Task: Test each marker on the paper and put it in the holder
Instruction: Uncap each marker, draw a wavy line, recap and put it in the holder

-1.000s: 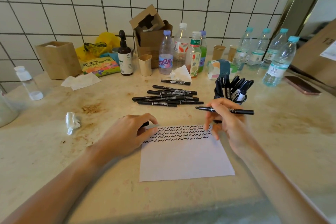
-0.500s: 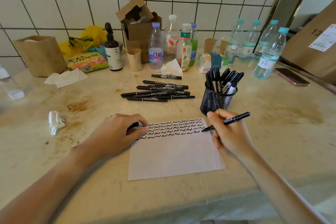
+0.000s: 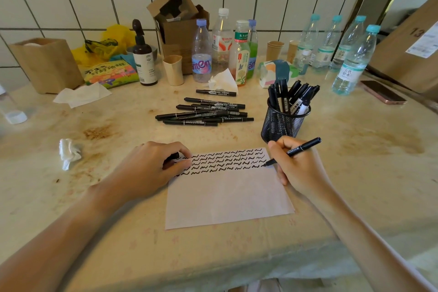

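My right hand grips a black marker in a writing grip, its tip touching the right edge of the white paper at the end of the rows of black squiggles. My left hand rests on the paper's upper left corner and pinches a small black marker cap between thumb and fingers. A black mesh holder with several markers stands just behind my right hand. A pile of several black markers lies on the table behind the paper.
Bottles, paper cups, a cardboard box, a tissue pack and a snack bag line the tiled wall. A crumpled tissue lies left of the paper. A phone lies at the far right by water bottles.
My right hand turned the marker from level above the holder down into a writing grip and brought its tip onto the paper's right edge. My left hand stayed on the paper.
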